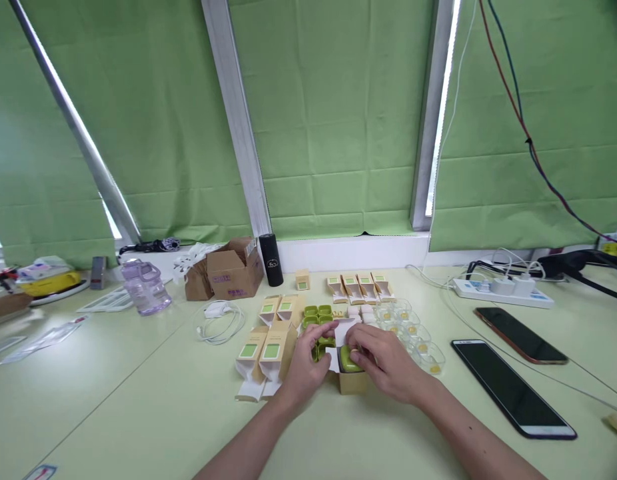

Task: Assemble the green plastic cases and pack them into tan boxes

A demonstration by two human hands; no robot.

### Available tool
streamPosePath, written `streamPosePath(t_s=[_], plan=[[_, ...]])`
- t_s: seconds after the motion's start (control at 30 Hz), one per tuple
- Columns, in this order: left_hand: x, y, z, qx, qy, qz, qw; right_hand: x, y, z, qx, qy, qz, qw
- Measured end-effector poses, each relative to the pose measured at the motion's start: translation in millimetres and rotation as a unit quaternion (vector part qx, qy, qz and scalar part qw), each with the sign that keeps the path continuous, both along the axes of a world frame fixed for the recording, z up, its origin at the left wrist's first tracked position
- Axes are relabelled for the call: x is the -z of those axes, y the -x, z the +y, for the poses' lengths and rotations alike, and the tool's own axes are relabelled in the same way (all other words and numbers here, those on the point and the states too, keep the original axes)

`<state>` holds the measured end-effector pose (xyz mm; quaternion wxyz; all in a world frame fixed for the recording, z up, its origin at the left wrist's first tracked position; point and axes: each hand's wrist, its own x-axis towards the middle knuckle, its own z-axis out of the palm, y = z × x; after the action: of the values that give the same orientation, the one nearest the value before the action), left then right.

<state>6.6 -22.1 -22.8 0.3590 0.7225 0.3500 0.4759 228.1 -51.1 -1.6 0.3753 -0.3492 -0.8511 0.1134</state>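
Observation:
A small cardboard box with raised white flaps stands in front of me. My left hand holds its left side, the thumb and forefinger at the white flaps. At the box's open top, my right hand has bent fingers on a glossy green square case, which sits partly inside. The right fingertips hide some of the case. Behind my hands are several green open cups, pale pink blocks and clear plastic cups with yellow bits in them.
Cardboard boxes with green labels stand at left, more behind. Two phones and a power strip with cables lie right. A black bottle, brown carton, white charger cable and purple jug are farther left.

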Motion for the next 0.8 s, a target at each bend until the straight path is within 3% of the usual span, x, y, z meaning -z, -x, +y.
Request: streamPosePath(t_s=[0.27, 0.6, 0.8], plan=[[-0.2, 0.4, 0.7, 0.004, 0.008, -0.013, 1.000, 10.4, 2.5, 2.8, 0.031, 0.000, 0.003, 1.000], [-3.2, -0.7, -0.2, 0.005, 0.013, -0.021, 1.000, 11.6, 2.9, 3.4, 0.042, -0.002, 0.001, 0.999], [-3.8, -0.8, 0.3, 0.013, 0.045, -0.042, 0.998, 14.7, 1.4, 9.2, 0.063, -0.038, 0.061, 0.995]])
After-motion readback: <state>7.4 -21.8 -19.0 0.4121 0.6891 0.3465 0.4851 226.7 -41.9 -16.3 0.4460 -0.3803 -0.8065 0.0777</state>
